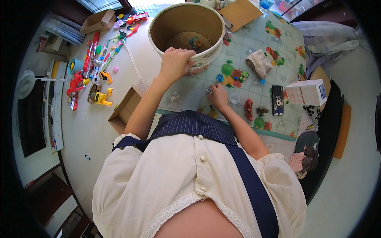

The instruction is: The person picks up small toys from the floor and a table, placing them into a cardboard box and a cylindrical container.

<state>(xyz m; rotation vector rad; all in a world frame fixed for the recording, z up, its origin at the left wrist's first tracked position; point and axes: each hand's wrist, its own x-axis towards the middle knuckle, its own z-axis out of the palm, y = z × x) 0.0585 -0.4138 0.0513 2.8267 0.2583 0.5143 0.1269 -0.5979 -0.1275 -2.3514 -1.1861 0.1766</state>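
Note:
My left hand [175, 64] grips the near rim of a large round bucket [186, 22], white outside and tan inside. The bucket leans a little towards me, so its inside shows. On its bottom lie a small teal piece [193, 41] and a brown lump [198, 44]. Low over the table, my right hand [219, 96] pinches a small silvery piece [209, 91] in its fingertips. A clear round cup [234, 98] sits just right of that hand. Beyond it are a round blue piece [220, 78] and a green piece [244, 74].
The table has a fruit-print cover [256, 38]. On it are a folded cloth [259, 63], a reddish lump [248, 109], a phone [277, 99], a box [306, 92] and a clipboard [241, 13]. Many toys, including a yellow toy truck [101, 98], and a cardboard box [126, 108] lie left on the floor.

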